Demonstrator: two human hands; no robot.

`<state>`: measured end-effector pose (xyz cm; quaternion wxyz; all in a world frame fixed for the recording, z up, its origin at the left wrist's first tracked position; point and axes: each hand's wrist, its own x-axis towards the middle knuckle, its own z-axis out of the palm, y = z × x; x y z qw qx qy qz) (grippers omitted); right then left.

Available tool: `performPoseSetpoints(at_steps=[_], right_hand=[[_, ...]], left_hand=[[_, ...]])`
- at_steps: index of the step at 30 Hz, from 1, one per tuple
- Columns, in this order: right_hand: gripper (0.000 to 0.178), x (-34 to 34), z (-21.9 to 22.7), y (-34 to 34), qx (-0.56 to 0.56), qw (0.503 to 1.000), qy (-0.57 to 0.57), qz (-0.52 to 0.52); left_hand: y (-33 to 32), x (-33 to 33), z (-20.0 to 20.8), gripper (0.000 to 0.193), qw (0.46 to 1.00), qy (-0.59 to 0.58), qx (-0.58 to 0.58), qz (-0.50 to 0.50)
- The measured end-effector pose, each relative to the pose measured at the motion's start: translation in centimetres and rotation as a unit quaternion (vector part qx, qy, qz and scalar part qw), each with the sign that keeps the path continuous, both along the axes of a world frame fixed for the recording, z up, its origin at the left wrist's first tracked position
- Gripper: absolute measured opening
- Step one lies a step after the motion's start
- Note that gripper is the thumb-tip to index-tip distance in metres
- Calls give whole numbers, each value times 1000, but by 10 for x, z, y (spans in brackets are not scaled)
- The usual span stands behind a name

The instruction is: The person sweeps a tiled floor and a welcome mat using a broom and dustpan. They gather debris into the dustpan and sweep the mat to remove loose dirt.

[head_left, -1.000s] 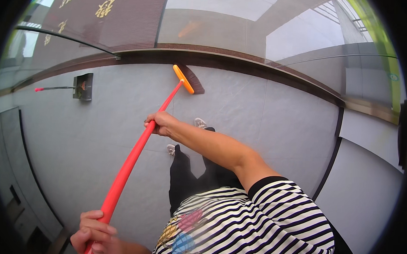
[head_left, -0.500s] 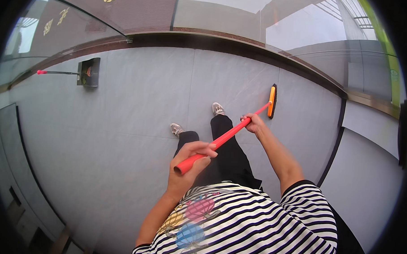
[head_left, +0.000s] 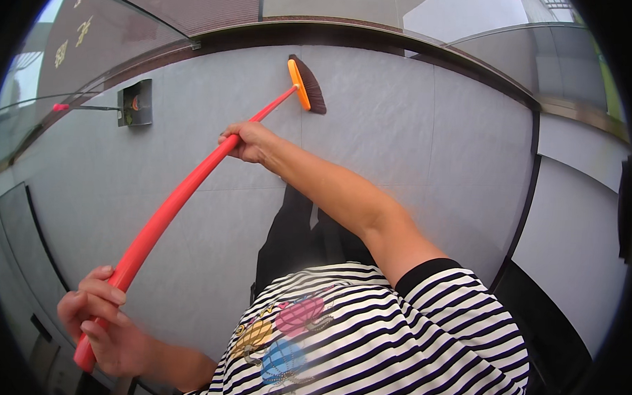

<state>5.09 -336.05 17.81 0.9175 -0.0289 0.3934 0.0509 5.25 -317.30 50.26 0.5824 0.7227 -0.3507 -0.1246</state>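
A broom [head_left: 180,193] with a long red handle, an orange head block and dark bristles runs slantwise across the view. Near the handle's top end, at the lower left, my left hand [head_left: 106,322] is closed round it. Farther along, my right hand [head_left: 248,141] grips the handle closer to the head, with the arm stretched forward and across to the left. The bristles lie tilted over the grey floor [head_left: 373,151] near the far edge, fanned out to the right. My palms hide parts of the handle.
A dark dustpan [head_left: 136,104] with a red-tipped handle lies on the floor at the far left. Along the far side runs a dark sill [head_left: 349,37] beneath glass panels. A pale wall [head_left: 573,206] with a dark base strip stands to the right.
The broom head has swung from right to left and farther away. My right hand has moved left and forward; my left hand has shifted outward to the lower left. Both keep their grip.
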Motion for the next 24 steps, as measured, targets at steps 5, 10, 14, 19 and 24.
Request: performPoseSetpoints(at_steps=[5,10,14,19,24], right_hand=[[4,-41,73,44,27,999,-3,-28],[2,-151,68,62,37,996,60,-49],[5,-280,-13,50,39,979,176,-98],[4,-438,-99,32,68,944,270,-177],[7,-435,-101,42,116,945,225,-205]], left_hand=[[69,-22,40,33,988,3,-136,68],[92,-66,11,32,985,83,-129,85],[57,-121,-59,33,968,225,-88,59],[-10,-189,-99,22,890,425,101,-128],[-31,-184,-80,22,879,399,118,-232]])
